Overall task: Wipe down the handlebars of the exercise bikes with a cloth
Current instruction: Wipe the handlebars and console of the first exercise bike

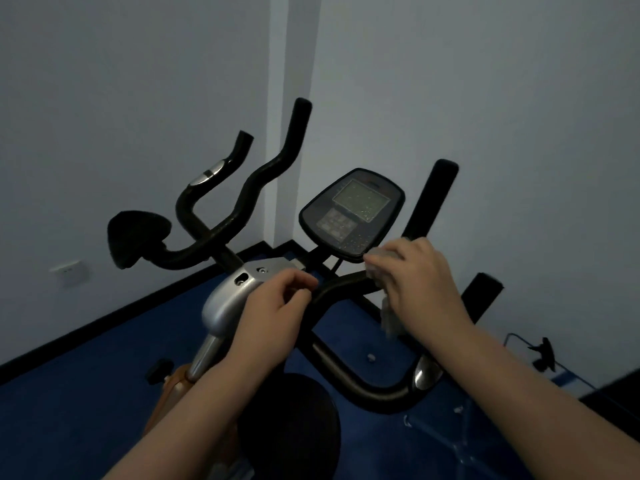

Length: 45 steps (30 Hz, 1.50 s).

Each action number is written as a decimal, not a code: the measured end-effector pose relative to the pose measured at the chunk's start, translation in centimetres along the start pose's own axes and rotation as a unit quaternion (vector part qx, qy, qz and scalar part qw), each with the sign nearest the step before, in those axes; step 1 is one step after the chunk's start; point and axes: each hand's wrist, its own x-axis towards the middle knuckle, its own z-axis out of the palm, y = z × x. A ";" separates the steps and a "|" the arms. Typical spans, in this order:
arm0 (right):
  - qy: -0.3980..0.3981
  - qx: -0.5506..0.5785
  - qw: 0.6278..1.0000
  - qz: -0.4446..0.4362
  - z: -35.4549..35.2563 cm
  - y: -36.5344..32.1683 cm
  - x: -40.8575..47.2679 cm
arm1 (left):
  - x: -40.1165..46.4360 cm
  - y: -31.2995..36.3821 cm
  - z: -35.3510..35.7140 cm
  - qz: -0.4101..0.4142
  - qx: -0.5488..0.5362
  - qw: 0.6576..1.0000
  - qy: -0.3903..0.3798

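A black curved handlebar (346, 282) of the near exercise bike runs across the middle of the view, below its console (349, 213). My right hand (422, 282) grips a pale cloth (388, 313) wrapped over the bar's right part; a flap of cloth hangs below the hand. My left hand (277, 306) sits by the bar's left bend and the silver stem cover (228, 299), fingers curled; whether it holds the bar is unclear. A second bike's black handlebars (249, 188) rise behind, at the left.
A black saddle (138, 237) stands at the left and a round black seat (291, 427) lies below my arms. Pale walls meet in a corner behind the bikes. Blue floor lies around them, with a dark frame (481, 296) at the right.
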 end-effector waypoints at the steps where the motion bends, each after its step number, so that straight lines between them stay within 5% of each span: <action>1: 0.015 0.010 0.999 0.027 -0.3 0.2 0.5 | 0.5 0.0 0.4 0.002 -0.001 1.000 -0.002; 8: 0.048 0.090 0.986 0.134 2.1 -5.3 -3.1 | 2.3 -0.6 2.3 0.031 0.050 0.996 -0.062; 16: 0.131 0.092 0.955 0.250 1.1 -2.3 0.3 | 2.1 -0.7 2.2 0.036 0.044 0.997 -0.045; 22: 0.064 0.119 0.979 0.151 2.2 -5.0 -2.3 | 2.2 -0.9 1.9 -0.004 -0.014 0.999 -0.036; 27: 0.127 0.071 0.958 0.245 1.9 -3.7 -0.5 | 2.2 -1.1 1.8 -0.016 -0.033 0.999 -0.011; 33: 0.045 0.145 0.979 0.139 2.5 -6.5 -1.5 | 2.3 -1.2 1.7 -0.019 -0.088 0.996 -0.022; 37: 0.166 0.059 0.955 0.237 -1.3 -0.5 2.4 | 3.8 -0.1 2.4 -0.011 -0.047 0.995 -0.087; 42: 0.105 0.020 0.967 0.230 2.1 -3.2 0.7 | 5.3 2.1 4.4 0.024 -0.014 0.994 -0.104; 45: 0.150 0.073 0.963 0.212 0.5 -2.1 0.8 | 5.0 1.2 4.6 0.048 0.088 0.988 -0.114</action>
